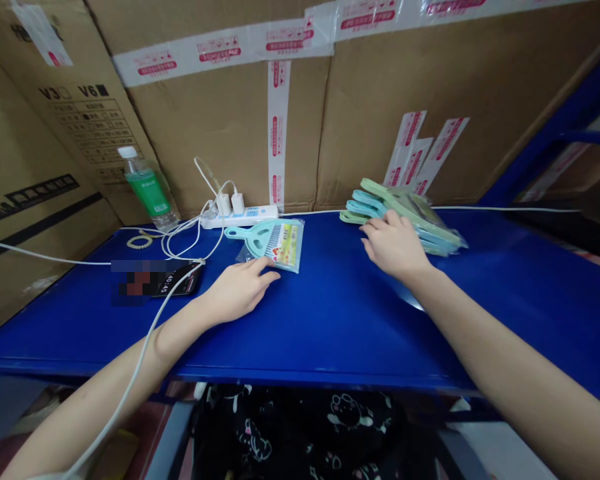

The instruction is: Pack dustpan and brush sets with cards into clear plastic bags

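Observation:
A pale blue dustpan and brush set (265, 239) in clear wrapping, with a yellow label card, lies flat on the blue table. My left hand (243, 287) is at its near edge, fingers stretched out and loosely apart, the fingertips at the wrapper. On the right, a stack of wrapped green and blue dustpan sets (410, 213) leans near the cardboard wall, handles to the left. My right hand (396, 245) rests on the near side of this stack, its fingers bent over the handles. Whether it grips one of them cannot be made out.
A power strip (260, 213) with white chargers and looping white cables stands at the back. Left of it are a bottle with a green label (149, 190), a beaded bracelet (140, 241) and a phone (183, 280). Cardboard (205, 127) walls the back; one cable crosses my left arm.

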`<action>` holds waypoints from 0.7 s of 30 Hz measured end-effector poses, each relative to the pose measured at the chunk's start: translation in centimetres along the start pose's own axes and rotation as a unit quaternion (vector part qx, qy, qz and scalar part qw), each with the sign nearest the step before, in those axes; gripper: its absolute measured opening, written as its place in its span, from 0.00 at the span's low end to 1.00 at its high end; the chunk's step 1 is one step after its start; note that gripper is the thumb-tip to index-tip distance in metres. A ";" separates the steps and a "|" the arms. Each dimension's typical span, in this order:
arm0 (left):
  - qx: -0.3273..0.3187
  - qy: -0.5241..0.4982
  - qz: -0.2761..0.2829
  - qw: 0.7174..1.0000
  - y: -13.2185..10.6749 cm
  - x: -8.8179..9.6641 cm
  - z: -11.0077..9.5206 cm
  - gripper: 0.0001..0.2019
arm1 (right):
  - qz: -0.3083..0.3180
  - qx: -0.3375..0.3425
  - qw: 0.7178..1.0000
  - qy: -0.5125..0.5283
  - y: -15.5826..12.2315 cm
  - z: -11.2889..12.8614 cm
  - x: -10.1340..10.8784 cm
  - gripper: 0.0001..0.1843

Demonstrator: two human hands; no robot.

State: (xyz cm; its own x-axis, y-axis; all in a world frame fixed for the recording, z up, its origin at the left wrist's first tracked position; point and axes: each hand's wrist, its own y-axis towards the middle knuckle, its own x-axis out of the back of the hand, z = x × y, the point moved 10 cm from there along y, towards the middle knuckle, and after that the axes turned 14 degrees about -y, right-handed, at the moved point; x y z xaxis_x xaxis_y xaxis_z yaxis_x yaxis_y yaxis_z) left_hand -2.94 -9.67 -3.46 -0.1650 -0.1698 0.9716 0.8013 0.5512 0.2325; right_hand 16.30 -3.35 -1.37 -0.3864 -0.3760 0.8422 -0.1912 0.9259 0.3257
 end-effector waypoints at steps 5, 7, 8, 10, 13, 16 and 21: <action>0.010 0.003 0.014 1.000 0.0 -0.1 0.0 0.15 | 0.074 -0.007 0.996 -0.044 0.0 0.7 -1.3 0.18; 0.010 0.000 0.017 1.000 0.0 -0.1 0.0 0.15 | 0.083 -0.010 0.996 -0.044 0.0 0.8 -1.4 0.19; 0.009 0.000 0.017 1.000 0.0 -0.1 0.0 0.15 | 0.088 -0.011 0.995 -0.043 0.0 0.9 -1.6 0.19; 0.008 0.002 0.018 1.000 0.0 -0.2 0.0 0.15 | 0.096 -0.014 0.994 -0.043 0.0 0.9 -1.8 0.19; 0.007 0.005 0.019 1.000 0.0 -0.2 0.0 0.15 | 0.105 -0.020 0.993 -0.038 0.1 0.9 -2.1 0.21; 0.005 0.006 0.016 1.000 0.0 -0.2 0.0 0.15 | 0.112 -0.024 0.993 -0.035 0.2 1.0 -2.4 0.22; 0.004 0.004 0.015 1.000 0.0 0.0 0.0 0.15 | 0.118 -0.012 0.992 -0.036 0.6 1.2 -2.8 0.23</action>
State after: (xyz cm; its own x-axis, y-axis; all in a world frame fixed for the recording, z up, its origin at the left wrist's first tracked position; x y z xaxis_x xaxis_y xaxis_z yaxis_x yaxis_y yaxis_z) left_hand -2.91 -9.70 -3.51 -0.1351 -0.1599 0.9778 0.8015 0.5626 0.2027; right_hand 16.20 -1.81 -4.01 -0.4813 -0.1501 0.8636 -0.0668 0.9886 0.1346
